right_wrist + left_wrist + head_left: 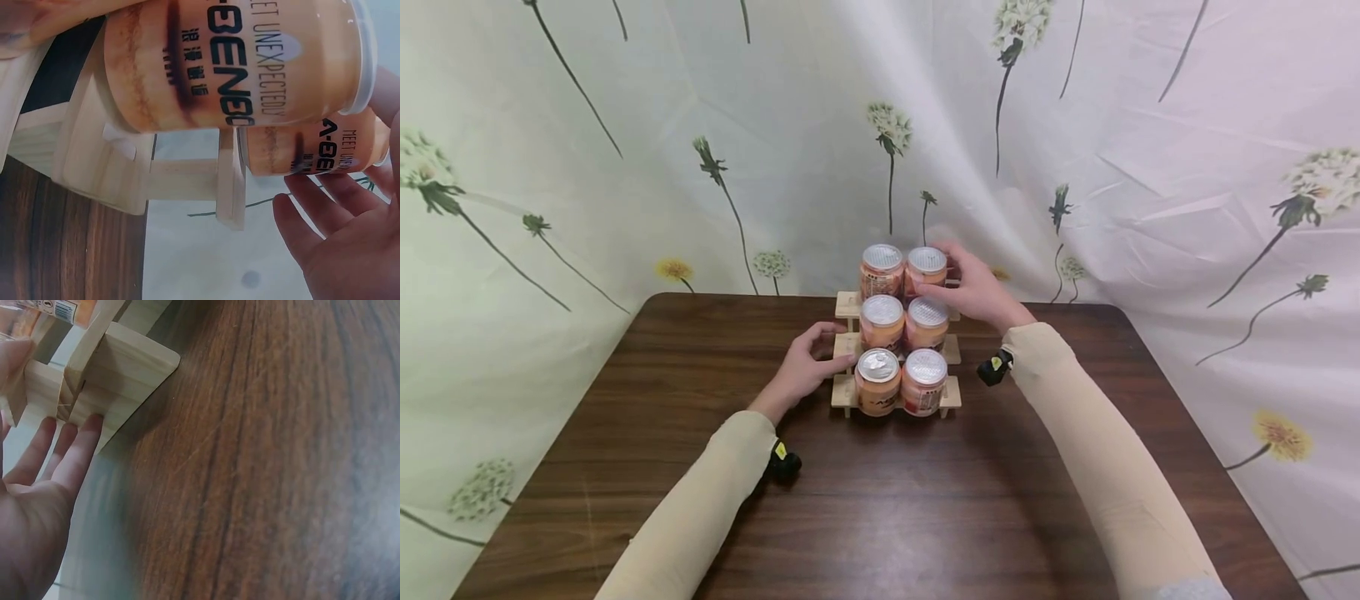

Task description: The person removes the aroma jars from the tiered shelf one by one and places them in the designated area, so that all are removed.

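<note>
- A screened-off work spot; whether in a home or a studio, I cannot tell.
- Pale fabric (820,125) printed with dandelions (1024,27) (creased in places) hangs behind and along both sides.
- A dark wood-grain table (895,508) stands close against it.

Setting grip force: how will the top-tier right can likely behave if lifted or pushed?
The top-tier right can would probably slip if held loosely; its wall looks smooth. Laid on its side, it would likely roll, being cylindrical. Pushed leftward, it would probably nudge the top-tier left can, which stands close beside it.
</note>
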`<state>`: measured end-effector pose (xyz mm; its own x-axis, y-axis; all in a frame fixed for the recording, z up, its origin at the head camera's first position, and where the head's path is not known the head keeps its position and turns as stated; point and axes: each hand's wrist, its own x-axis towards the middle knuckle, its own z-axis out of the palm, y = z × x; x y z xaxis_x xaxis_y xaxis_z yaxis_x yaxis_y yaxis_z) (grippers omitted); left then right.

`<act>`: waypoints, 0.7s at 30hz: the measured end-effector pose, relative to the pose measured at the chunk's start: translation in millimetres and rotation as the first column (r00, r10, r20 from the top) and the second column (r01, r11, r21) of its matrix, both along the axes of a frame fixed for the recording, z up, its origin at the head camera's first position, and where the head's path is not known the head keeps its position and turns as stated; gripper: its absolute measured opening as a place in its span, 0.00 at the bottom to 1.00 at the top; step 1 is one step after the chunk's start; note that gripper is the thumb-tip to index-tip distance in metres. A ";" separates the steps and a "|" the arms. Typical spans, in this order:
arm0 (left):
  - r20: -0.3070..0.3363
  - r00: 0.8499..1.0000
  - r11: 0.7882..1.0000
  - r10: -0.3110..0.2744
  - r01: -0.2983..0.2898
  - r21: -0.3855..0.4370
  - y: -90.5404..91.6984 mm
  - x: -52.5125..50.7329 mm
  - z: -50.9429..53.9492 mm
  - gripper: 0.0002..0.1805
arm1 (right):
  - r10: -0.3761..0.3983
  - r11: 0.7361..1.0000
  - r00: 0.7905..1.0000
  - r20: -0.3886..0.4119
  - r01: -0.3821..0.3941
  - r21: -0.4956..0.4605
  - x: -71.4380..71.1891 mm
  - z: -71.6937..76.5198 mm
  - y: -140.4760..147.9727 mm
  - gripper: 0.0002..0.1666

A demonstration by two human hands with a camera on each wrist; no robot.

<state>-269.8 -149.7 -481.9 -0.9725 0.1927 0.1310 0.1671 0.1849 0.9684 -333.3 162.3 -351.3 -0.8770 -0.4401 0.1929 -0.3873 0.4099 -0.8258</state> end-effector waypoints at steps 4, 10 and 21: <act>-0.005 1.000 1.000 0.000 0.000 0.013 0.1 -0.5 -3.3 0.29 | -0.003 1.000 1.000 -0.001 0.003 -0.008 0.3 -0.2 -0.9 0.42; -0.013 1.000 1.000 0.003 -0.002 0.018 0.9 -1.7 -4.5 0.29 | -0.083 0.997 0.996 -0.024 0.084 0.003 3.0 -1.0 2.3 0.41; -0.009 1.000 1.000 0.008 -0.008 0.022 0.8 -0.6 -4.0 0.29 | -0.184 0.979 0.982 -0.038 0.179 -0.100 10.7 9.6 39.3 0.40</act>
